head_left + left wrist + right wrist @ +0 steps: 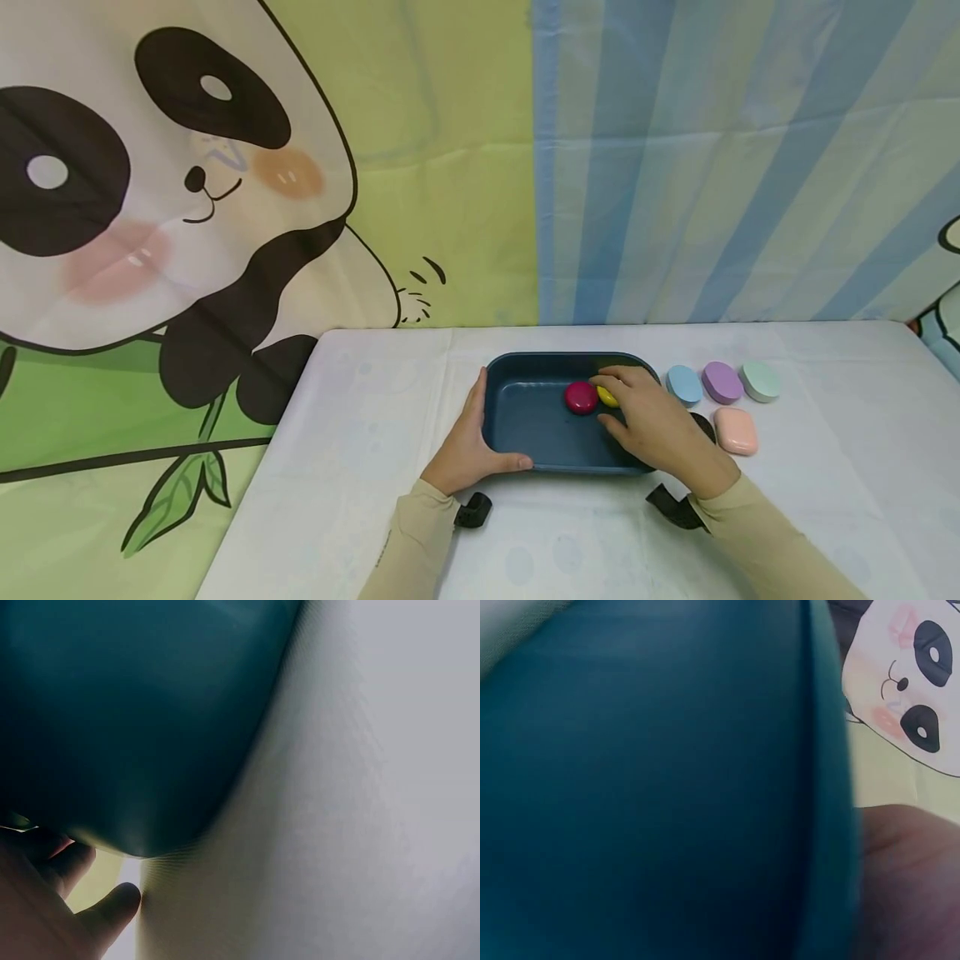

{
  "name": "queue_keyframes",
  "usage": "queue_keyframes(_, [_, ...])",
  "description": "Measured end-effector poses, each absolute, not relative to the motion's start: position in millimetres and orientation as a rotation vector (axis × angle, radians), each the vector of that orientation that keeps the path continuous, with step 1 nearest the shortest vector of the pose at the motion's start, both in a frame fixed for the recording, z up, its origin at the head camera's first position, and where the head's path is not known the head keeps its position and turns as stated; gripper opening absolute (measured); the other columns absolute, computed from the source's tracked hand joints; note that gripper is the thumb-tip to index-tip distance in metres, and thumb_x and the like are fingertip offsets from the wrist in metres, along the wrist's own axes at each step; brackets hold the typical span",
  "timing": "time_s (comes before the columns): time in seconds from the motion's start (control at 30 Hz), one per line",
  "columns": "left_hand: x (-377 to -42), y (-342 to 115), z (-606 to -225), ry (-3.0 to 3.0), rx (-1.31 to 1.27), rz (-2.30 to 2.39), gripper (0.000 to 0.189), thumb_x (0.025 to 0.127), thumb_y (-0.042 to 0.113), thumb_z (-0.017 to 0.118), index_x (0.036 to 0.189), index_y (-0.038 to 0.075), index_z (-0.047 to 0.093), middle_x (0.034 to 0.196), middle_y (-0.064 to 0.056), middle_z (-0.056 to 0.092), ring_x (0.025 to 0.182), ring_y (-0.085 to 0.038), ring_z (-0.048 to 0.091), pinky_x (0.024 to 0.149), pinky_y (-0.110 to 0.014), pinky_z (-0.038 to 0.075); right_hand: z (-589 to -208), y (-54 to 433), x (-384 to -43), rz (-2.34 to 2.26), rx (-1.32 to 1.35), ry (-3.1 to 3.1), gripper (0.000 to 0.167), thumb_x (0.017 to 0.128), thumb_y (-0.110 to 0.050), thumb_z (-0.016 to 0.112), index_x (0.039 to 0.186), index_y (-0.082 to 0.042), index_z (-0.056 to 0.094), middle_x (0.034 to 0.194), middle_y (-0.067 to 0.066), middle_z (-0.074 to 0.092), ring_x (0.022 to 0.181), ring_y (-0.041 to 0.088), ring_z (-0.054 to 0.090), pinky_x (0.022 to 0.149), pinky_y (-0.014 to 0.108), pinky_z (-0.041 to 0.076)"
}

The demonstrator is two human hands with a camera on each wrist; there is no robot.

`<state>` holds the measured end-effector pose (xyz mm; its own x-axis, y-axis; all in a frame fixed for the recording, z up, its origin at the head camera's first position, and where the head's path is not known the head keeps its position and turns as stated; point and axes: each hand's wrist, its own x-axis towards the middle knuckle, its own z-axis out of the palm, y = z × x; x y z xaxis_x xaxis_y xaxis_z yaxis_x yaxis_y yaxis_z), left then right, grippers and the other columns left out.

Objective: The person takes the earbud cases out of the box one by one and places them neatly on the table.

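Note:
A dark blue rectangular tray [525,433] sits on the white-covered table. My left hand [472,450] holds its near left corner, fingers along the left side and thumb at the front rim. In the left wrist view, fingers [112,911] show beside the tray's dark wall [135,735]. Inside the tray lies a round red soap-like piece [581,398], and right next to it a yellow piece [606,397], partly hidden by my right hand [656,421]. That hand reaches in over the right side, thumb and fingers spread around the yellow piece. The tray wall [829,780] fills much of the right wrist view.
Right of the tray stand a light blue piece [685,386], a purple piece [722,382] and a mint green piece [761,381] in a row. A pink rounded piece [736,431] lies nearer, beside my right wrist. A panda-printed cloth [450,167] hangs behind the table.

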<state>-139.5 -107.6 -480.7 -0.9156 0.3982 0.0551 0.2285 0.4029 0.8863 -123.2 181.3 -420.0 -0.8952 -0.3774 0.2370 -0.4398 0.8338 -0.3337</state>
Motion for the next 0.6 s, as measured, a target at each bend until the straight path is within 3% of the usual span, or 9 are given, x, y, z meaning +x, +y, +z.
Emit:
queue_keyframes(0.17, [-139.1,-107.4,-479.2,2.482,0.555,1.53,0.139,0.066,0.051,0.093,0.161,0.034,-0.008,0.167,0.011,0.0,0.153,-0.016,0.005,0.119,-0.052,0.02,-425.8,175.6,-127.9,0.549,0.683,-2.838,0.048,0.083,-0.011,0.083,0.126,0.001,0.065,0.13,0.021,0.059,0.123,0.039,0.052,0.099,0.054,0.048])
queue_keyframes(0.33, [-138.4,-107.4,-476.9,2.478,0.554,1.533,0.141,0.065,0.052,0.093,0.162,0.028,-0.007,0.167,0.009,0.0,0.153,-0.017,0.006,0.119,-0.053,0.02,-430.7,171.3,-131.9,0.55,0.7,-2.852,0.049,0.083,-0.01,0.082,0.127,0.002,0.064,0.131,0.022,0.058,0.123,0.04,0.052,0.099,0.053,0.048])
queue_keyframes(0.6, [-138.6,-108.1,-477.2,2.472,0.548,1.523,0.138,0.067,0.052,0.092,0.16,0.035,-0.009,0.167,0.01,-0.002,0.152,-0.016,0.005,0.119,-0.051,0.02,-437.6,164.8,-135.2,0.5,0.747,-2.868,0.05,0.082,-0.007,0.082,0.128,0.0,0.064,0.133,0.023,0.057,0.124,0.041,0.052,0.097,0.053,0.05])
